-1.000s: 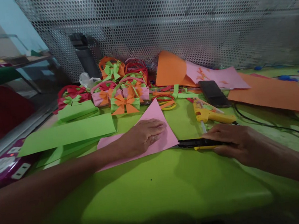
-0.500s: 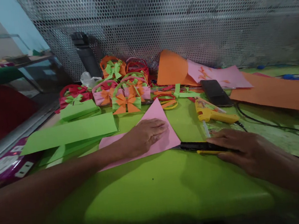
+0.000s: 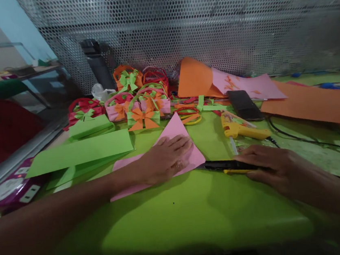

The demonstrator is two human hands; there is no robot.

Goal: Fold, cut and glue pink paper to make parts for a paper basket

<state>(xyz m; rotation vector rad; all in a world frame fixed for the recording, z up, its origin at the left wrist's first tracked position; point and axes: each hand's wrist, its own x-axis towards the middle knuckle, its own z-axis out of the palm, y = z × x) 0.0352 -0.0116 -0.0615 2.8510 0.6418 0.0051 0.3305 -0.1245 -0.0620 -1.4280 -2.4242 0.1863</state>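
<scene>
Can count, nearest, one green surface (image 3: pixel 181 224), spreading from 6 o'clock. At the clock's centre, can see one pink sheet (image 3: pixel 176 127), pressed flat on it beneath the left hand (image 3: pixel 166 160), grip opened out, fingers spread. At 3 o'clock, find the right hand (image 3: pixel 273 169), grip closed round one black-and-yellow tool (image 3: pixel 223 165), aimed at the sheet's right corner.

A little farther, see at least two green sheets (image 3: pixel 83 151) at 9 o'clock, plus one purple object (image 3: pixel 11 186) beyond them; between 2 and 3, one yellow glue gun (image 3: pixel 244 130) and one phone (image 3: pixel 245 105). Farther still, count at least six paper baskets (image 3: pixel 143 118) and one dark bottle (image 3: pixel 100 66) at 11, one curled orange sheet (image 3: pixel 195 78) at 1.

Cannot count the baskets exactly, given the overlap. Cannot tell whether the tool's tip touches the sheet or sits under it. Lose the purple object at the left edge.

Against half a second ago, note the left fingers fanned wider and the sheet's near-left corner slightly nearer; find the right hand and tool barely changed.
</scene>
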